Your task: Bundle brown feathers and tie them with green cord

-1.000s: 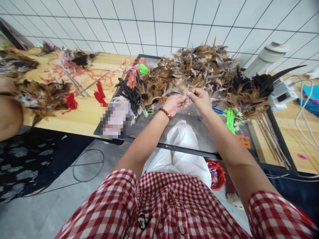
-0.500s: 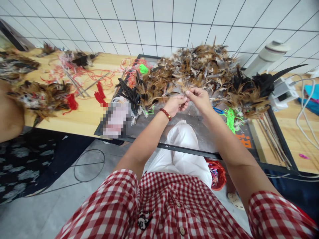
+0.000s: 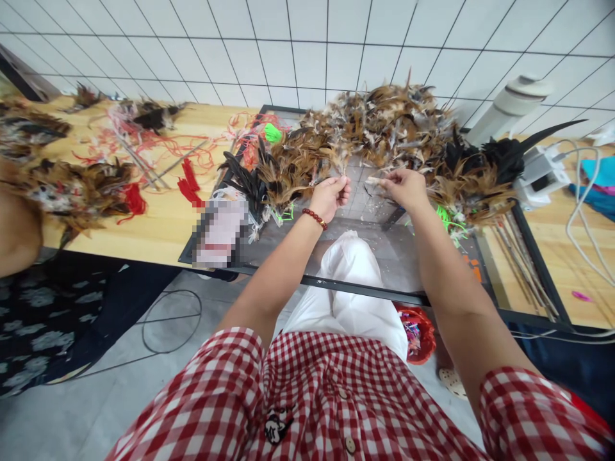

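My left hand (image 3: 331, 197), with a beaded bracelet at the wrist, is closed in a pinch. A small pale-brown feather (image 3: 343, 166) rises from its fingertips, against the pile behind. To the right, my right hand (image 3: 407, 189) pinches another small feather (image 3: 375, 182), whitish and fluffy, between thumb and forefinger. Both hands are above a black-framed glass pane (image 3: 396, 259), apart from each other. A large heap of brown feathers (image 3: 379, 121) covers its far side. Black feathers (image 3: 262, 173) lie left of my hands, and bright green cord (image 3: 449, 219) is partly hidden beyond my right forearm.
A white bottle (image 3: 509, 109) and a white charger (image 3: 542, 176) with cables stand at the right. Thin sticks (image 3: 526, 266) lie near the pane's right edge. On the left are red tassels (image 3: 188, 184), pink string (image 3: 158, 150) and another person's arm (image 3: 16, 224).
My hands, together before, have moved apart; the right one has shifted right with a feather showing in its pinch. The view has turned slightly.
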`<act>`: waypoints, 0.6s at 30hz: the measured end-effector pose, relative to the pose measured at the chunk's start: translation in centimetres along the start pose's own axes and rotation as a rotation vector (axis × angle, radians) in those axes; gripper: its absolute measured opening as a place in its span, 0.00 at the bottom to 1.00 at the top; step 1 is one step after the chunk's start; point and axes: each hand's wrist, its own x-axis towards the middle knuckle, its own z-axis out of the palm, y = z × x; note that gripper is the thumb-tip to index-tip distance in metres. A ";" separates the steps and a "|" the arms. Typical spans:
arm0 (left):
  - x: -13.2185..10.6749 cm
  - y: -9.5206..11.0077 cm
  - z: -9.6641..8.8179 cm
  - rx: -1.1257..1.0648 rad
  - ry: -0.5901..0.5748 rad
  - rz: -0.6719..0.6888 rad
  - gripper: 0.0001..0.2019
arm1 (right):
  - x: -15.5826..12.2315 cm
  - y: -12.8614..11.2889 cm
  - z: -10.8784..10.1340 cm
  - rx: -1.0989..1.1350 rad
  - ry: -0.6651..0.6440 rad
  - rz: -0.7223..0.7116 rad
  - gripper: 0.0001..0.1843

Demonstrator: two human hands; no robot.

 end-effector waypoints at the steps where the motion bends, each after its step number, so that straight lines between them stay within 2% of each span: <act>1: 0.0 0.0 0.0 0.005 -0.001 0.001 0.10 | -0.1 0.0 0.5 -0.039 0.010 -0.010 0.11; 3: -0.1 -0.1 0.1 0.011 -0.011 0.003 0.10 | 0.0 0.0 1.4 -0.105 0.022 -0.049 0.13; 6: -0.2 -0.2 0.1 0.021 -0.015 0.008 0.10 | 0.1 0.0 1.8 -0.128 0.009 -0.115 0.10; 12: -0.2 -0.3 0.3 0.056 0.038 0.048 0.10 | -0.4 -1.7 -1.5 0.122 0.008 -0.386 0.09; 15: -0.2 -0.4 0.5 0.080 0.068 0.056 0.09 | -1.1 -3.2 -2.7 0.083 -0.010 -0.496 0.09; 18: -0.2 -0.4 0.5 0.089 0.044 0.070 0.08 | -1.5 -4.2 -2.7 -0.056 -0.026 -0.567 0.11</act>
